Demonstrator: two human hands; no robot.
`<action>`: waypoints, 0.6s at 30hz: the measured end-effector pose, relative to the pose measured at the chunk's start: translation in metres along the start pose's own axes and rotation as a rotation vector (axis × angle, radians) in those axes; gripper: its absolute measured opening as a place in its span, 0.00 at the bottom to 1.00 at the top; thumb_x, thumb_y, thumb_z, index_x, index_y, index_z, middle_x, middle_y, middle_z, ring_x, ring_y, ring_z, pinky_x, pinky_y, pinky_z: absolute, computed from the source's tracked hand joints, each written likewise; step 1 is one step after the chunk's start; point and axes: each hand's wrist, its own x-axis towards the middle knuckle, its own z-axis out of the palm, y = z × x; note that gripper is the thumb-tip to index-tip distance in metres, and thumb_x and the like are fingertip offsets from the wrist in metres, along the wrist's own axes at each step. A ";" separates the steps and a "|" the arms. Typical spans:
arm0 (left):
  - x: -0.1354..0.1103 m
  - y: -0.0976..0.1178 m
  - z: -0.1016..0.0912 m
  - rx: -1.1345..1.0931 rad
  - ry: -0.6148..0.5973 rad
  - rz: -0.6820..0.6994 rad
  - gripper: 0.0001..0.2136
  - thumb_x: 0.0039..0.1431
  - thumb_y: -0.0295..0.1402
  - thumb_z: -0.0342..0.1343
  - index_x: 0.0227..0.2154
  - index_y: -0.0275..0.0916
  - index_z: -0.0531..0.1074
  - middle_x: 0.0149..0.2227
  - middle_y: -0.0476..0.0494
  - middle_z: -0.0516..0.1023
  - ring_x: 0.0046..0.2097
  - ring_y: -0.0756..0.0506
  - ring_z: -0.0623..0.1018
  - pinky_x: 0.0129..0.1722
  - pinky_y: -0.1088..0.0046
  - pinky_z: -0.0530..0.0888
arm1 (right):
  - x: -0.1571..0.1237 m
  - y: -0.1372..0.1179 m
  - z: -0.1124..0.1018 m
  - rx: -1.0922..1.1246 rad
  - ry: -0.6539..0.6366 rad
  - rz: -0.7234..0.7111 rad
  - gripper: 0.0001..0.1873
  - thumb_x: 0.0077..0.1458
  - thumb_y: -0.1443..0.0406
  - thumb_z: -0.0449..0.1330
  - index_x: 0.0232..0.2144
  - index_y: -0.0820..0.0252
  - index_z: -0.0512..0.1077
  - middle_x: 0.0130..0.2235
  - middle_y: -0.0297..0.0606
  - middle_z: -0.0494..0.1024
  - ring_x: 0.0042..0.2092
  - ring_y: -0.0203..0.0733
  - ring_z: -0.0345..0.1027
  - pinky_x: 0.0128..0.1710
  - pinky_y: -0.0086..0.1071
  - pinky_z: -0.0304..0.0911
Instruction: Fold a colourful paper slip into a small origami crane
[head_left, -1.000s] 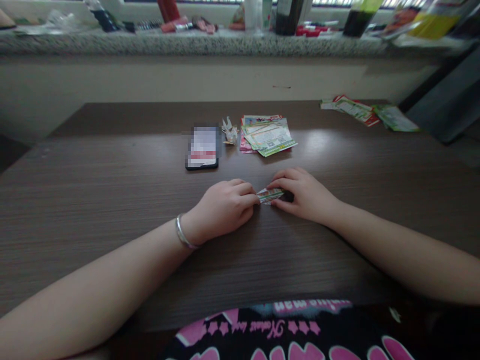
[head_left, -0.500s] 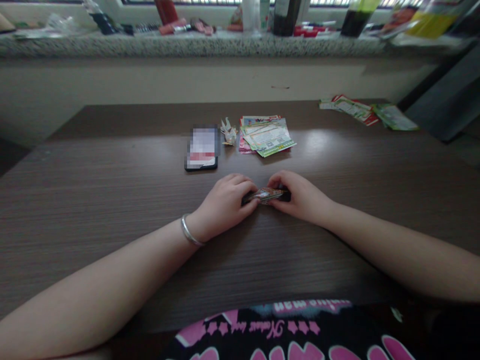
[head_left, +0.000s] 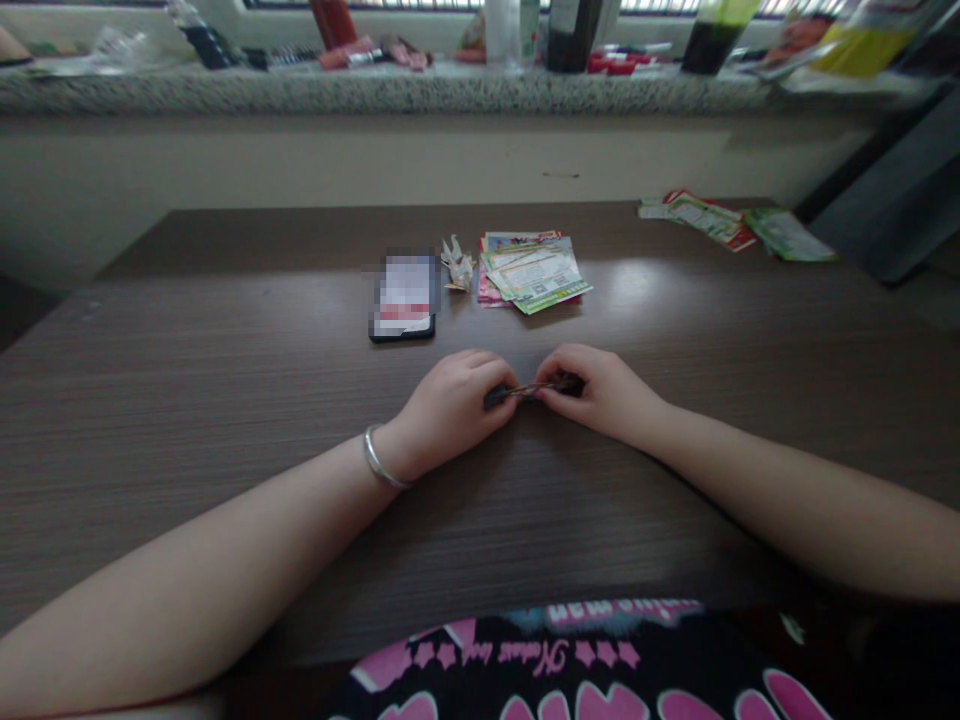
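A thin, flattened piece of folded paper [head_left: 528,388] is pinched between both hands over the table, seen nearly edge-on. My left hand [head_left: 461,400], with a silver bangle at the wrist, grips its left end between thumb and fingers. At the right end, my right hand [head_left: 600,390] holds it the same way. Much of the paper is covered by the fingers. Beyond the hands lie a phone [head_left: 405,295], a small folded paper figure [head_left: 457,266] and a stack of printed cards or leaflets [head_left: 536,272].
More printed papers [head_left: 712,220] lie at the table's far right corner. Behind the brown table [head_left: 225,400] a wall rises to a granite sill [head_left: 435,92] crowded with bottles and small items. A dark grey object [head_left: 892,180] stands beyond the right edge.
The folded paper has tilted or flattened, so its patterned face shows less and mostly a thin edge is visible. Both hands have barely shifted.
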 end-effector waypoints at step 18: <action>-0.002 0.000 -0.001 0.208 -0.053 0.250 0.09 0.64 0.31 0.49 0.41 0.38 0.72 0.45 0.44 0.77 0.45 0.45 0.75 0.48 0.66 0.72 | -0.004 -0.003 -0.003 -0.550 -0.081 -0.326 0.11 0.62 0.65 0.52 0.33 0.59 0.73 0.38 0.39 0.77 0.37 0.40 0.66 0.36 0.33 0.58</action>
